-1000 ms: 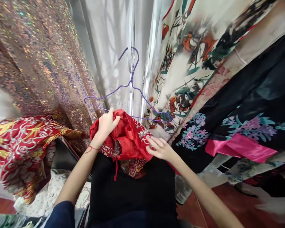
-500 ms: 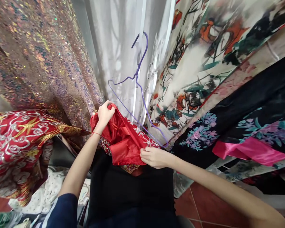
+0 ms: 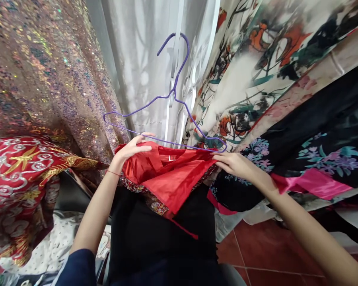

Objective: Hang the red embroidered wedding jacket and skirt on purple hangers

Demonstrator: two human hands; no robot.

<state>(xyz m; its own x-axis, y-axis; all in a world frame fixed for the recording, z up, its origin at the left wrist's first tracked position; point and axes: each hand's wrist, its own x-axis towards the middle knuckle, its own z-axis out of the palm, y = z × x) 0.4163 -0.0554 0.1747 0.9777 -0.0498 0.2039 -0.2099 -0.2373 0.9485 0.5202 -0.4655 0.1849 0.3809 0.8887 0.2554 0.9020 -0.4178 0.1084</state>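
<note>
A purple wire hanger (image 3: 173,95) stands upright in front of me, its bottom bar level with my hands. Under it hangs a red satin garment (image 3: 167,174) with embroidered trim. My left hand (image 3: 131,147) grips the garment's left edge together with the hanger's bar. My right hand (image 3: 234,163) pinches the garment's right edge at the hanger's right corner. The cloth is stretched between both hands and droops to a point over my black skirt (image 3: 155,238).
A sequined fabric (image 3: 41,71) hangs at the left, a white curtain (image 3: 140,59) behind the hanger, floral robes (image 3: 271,59) and a black robe with pink trim (image 3: 316,159) at the right. A red and gold garment (image 3: 18,174) lies at the left. Red floor tiles (image 3: 250,250) show below.
The hanger has turned from edge-on to broadside and risen. My right hand has moved right and up, spreading the red garment out beneath the hanger's bar. My left hand stays at the left edge.
</note>
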